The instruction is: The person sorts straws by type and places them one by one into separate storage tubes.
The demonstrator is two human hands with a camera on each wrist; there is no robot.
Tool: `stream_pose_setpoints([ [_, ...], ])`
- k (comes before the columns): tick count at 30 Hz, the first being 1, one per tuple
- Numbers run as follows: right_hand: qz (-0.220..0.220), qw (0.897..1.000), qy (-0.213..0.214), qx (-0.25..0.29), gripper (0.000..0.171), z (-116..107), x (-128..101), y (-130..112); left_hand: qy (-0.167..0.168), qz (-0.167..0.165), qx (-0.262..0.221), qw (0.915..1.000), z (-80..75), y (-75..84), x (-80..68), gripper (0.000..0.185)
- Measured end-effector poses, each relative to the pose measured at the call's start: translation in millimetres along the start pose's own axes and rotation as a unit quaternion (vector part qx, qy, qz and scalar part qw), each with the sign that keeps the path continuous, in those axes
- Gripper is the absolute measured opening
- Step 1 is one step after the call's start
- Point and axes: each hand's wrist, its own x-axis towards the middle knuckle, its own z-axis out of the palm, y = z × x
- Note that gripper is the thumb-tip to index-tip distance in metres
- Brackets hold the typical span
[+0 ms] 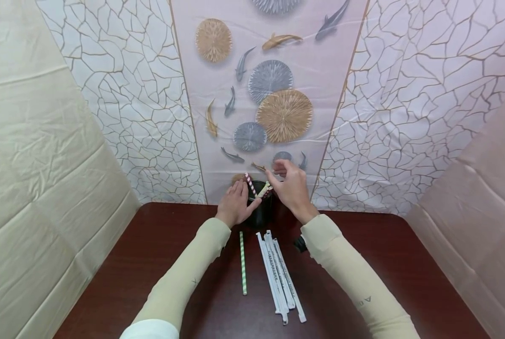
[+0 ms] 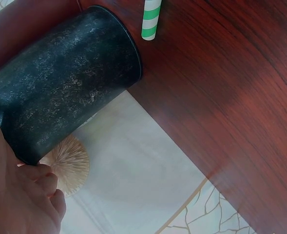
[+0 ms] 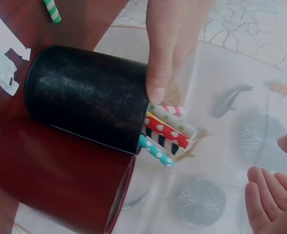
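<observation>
A black cup (image 1: 258,216) stands at the back of the table, holding several patterned paper straws (image 3: 168,130). My left hand (image 1: 235,203) grips this cup at the rim, its thumb over the near side and fingertips (image 2: 47,181) at the far edge. To the right of the opening, my right hand (image 1: 292,187) hovers with loosely bent fingers and nothing in them. A dark red cup (image 3: 60,175) sits right beside the black one in the right wrist view; in the head view it is mostly hidden.
A single green-and-white striped straw (image 1: 243,263) lies on the dark wood table (image 1: 163,273). To its right is a bundle of white paper-wrapped straws (image 1: 279,280). Behind the cups, a patterned cloth (image 1: 150,117) hangs at the table's back edge.
</observation>
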Motion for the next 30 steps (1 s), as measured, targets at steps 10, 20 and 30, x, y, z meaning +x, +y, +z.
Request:
stream_pose_setpoints([
  [10, -0.005, 0.998, -0.052, -0.024, 0.03, -24.2, -13.1, -18.1, -0.008, -0.003, 0.005, 0.9999, 2.4, -0.6, 1.6, 0.09],
  [20, 0.002, 0.995, -0.099, -0.025, 0.027, -26.1, -37.3, -31.2, -0.01, -0.003, 0.014, 0.9998, 1.3, -0.3, -0.4, 0.091],
  [30, 0.023, 0.988, -0.151, -0.023, 0.033, -17.3, -67.0, -35.1, -0.006, 0.001, 0.012, 0.9999, 0.3, 0.6, -1.7, 0.089],
])
